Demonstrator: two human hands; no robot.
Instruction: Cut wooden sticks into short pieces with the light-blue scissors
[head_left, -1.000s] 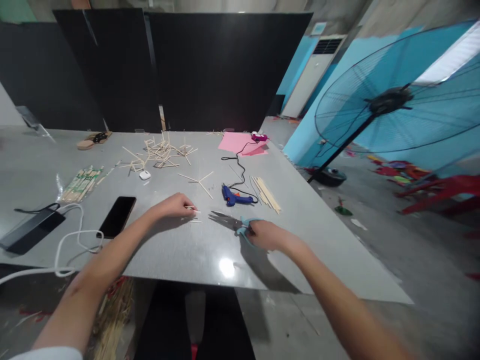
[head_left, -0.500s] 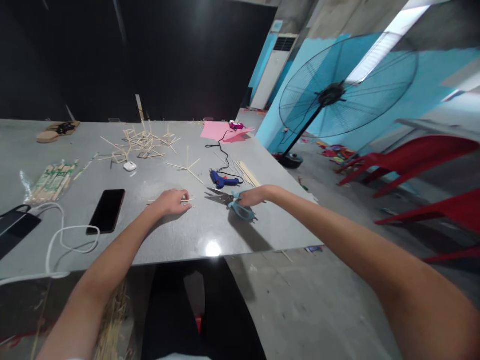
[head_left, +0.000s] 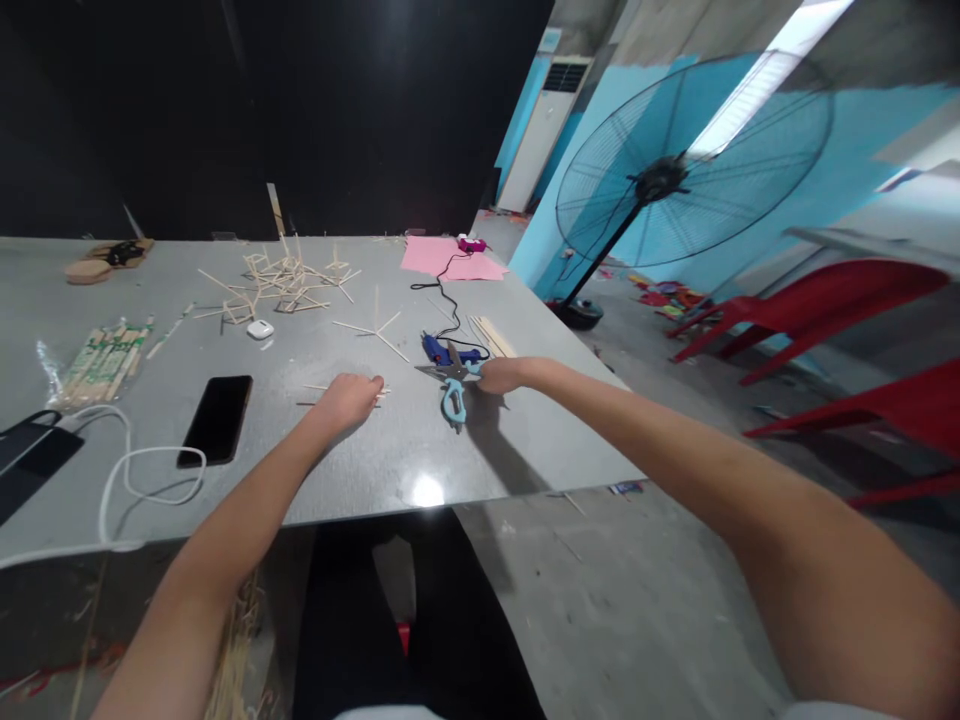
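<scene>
My left hand [head_left: 349, 398] rests on the grey table [head_left: 360, 470] with its fingers curled over thin wooden sticks [head_left: 319, 389] that lie flat under it. My right hand [head_left: 501, 375] reaches to the scissors [head_left: 451, 386] with light-blue handles; its fingers close on one handle and the scissors hang partly lifted, blades pointing left. Just behind them lies a blue glue gun [head_left: 442, 350] with a black cord [head_left: 448, 300].
A loose stick heap [head_left: 289, 283], a white earbud case [head_left: 259, 330], a stick star [head_left: 375, 331], a stick bundle [head_left: 491, 337], pink paper [head_left: 442, 258], a packet of sticks [head_left: 101, 358], a phone [head_left: 218, 419], a white cable [head_left: 127, 480]. A standing fan [head_left: 675, 170] and red chairs [head_left: 817, 300] stand to the right.
My right hand has slid back toward the glue gun with the scissors, which turned so the handles hang down. The left hand stayed over the sticks. The view shifted slightly.
</scene>
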